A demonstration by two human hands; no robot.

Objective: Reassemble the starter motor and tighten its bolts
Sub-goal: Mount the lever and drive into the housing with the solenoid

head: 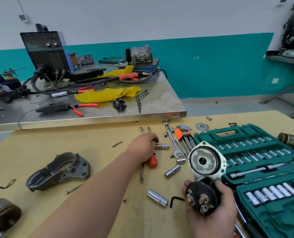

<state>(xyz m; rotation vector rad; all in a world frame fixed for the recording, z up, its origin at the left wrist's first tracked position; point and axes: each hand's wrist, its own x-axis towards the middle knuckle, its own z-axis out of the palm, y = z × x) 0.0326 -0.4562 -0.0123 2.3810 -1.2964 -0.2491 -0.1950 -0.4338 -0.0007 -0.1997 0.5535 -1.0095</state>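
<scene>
My right hand (216, 212) grips the starter motor assembly (205, 162) by its black solenoid end with copper terminals, holding it above the wooden table (39, 148); its round grey face with white gasket faces up. My left hand (143, 146) reaches across the table and rests on a red-handled screwdriver (152, 161), fingers curled near a small socket (162, 146). The grey cast nose housing (60, 170) lies on the table to the left. A field-coil body (1, 215) sits at the bottom left. An armature (292, 140) lies at the far right.
An open green socket set case (263, 169) fills the right side. Loose sockets (157, 198), a combination wrench (172, 140), hex keys (185, 136), a washer disc (202, 126) and small bolts are scattered about. A steel table (91, 115) behind carries a welder, pliers and yellow cloth.
</scene>
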